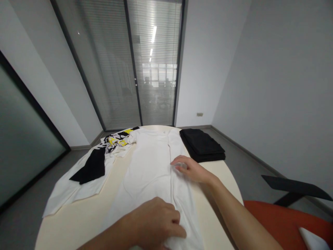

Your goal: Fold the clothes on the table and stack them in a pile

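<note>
A long white shirt (151, 166) lies stretched lengthwise over the table, its right side folded inward so that a long edge runs down it. My left hand (157, 222) is at the near end, fingers curled and closed on the fabric; its fingertips are partly hidden. Farther up, my right hand (187, 168) pinches the cloth beside the folded edge, with a bit of white fabric showing between thumb and fingers. Both hands stay low against the shirt.
The round cream table (117, 184) carries a stack of folded black clothes (201, 144) at right. To the left lie a white garment (70, 189), a black cloth piece (92, 166) and a black-yellow patterned garment (117, 140). An orange chair (275, 220) stands at right.
</note>
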{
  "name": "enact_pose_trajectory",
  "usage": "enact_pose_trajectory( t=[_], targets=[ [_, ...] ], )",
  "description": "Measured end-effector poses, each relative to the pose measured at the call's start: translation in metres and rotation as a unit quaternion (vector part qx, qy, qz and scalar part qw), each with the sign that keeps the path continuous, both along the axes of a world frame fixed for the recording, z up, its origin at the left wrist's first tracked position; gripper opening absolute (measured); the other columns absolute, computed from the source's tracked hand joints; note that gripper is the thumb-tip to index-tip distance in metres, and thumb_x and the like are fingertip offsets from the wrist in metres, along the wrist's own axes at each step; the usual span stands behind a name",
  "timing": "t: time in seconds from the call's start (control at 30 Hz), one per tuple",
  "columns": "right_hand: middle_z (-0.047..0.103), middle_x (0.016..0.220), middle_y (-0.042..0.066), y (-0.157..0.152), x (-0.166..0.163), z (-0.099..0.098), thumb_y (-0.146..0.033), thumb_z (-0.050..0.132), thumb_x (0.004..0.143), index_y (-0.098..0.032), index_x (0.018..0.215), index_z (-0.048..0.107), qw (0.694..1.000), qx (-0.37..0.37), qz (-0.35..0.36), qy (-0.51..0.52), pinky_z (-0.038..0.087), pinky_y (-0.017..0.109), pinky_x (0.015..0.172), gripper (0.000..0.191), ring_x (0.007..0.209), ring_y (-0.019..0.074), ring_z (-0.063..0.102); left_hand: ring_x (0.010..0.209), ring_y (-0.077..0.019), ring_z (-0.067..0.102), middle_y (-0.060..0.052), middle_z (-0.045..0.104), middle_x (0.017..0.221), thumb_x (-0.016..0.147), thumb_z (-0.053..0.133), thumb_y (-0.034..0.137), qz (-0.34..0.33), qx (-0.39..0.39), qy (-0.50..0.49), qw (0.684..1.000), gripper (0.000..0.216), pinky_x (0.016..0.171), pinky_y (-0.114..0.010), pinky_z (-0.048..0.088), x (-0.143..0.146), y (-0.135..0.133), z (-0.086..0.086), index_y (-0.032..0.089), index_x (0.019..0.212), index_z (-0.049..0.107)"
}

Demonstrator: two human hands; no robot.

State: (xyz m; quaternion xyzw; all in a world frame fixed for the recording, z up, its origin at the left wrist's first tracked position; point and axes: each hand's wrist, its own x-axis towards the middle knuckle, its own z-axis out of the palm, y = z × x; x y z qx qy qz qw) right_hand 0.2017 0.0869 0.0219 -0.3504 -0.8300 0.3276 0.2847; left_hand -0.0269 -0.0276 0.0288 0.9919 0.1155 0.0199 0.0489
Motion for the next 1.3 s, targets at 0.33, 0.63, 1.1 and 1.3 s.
enact_pose_trajectory(
  t=[0.33,0.63,1.1,1.3],
  targets=[
    [0.062,0.130,0.014,0.017,0.011,-0.034,-0.043,0.049,0.098,-0.018,0.127,0.063,0.995,0.059,-0.027,-0.070,0.041,0.045,0.109,0.041,0.121,0.0262,0.056,0.079,-0.0156,0.066,0.003,0.071,0.086,0.081,0.068,0.033,0.042,-0.136,-0.018,0.990,0.018,0.067,-0.026,0.044,-0.002,0.000,-0.002,0.023,0.096,0.068],
    [0.063,0.130,0.014,0.019,0.013,-0.036,-0.047,0.051,0.096,-0.019,0.125,0.065,0.996,0.045,-0.024,-0.067,0.044,0.044,0.107,0.043,0.121,0.0264,0.057,0.100,-0.0201,0.064,0.000,0.066,0.108,0.073,0.066,0.020,0.076,-0.237,0.021,0.968,0.034,0.079,-0.026,0.047,-0.010,0.000,0.012,0.025,0.106,0.062],
    [0.067,0.123,0.012,0.024,0.012,-0.037,-0.041,0.054,0.096,-0.020,0.120,0.068,0.994,0.071,-0.045,-0.068,0.044,0.043,0.105,0.036,0.117,0.0259,0.059,0.065,-0.0122,0.063,0.006,0.068,0.070,0.084,0.069,0.021,0.029,-0.198,-0.012,0.980,0.004,0.062,-0.022,0.042,0.001,-0.007,0.000,0.023,0.086,0.067],
    [0.045,0.152,0.015,0.027,0.013,-0.048,-0.048,0.047,0.099,-0.021,0.143,0.053,0.985,0.089,-0.095,-0.113,0.028,0.049,0.118,0.052,0.143,0.0293,0.037,0.115,-0.0214,0.061,-0.004,0.067,0.127,0.100,0.054,0.035,-0.016,-0.050,-0.091,0.994,0.025,0.102,-0.035,0.043,0.017,-0.011,-0.017,0.027,0.122,0.061]
  ],
)
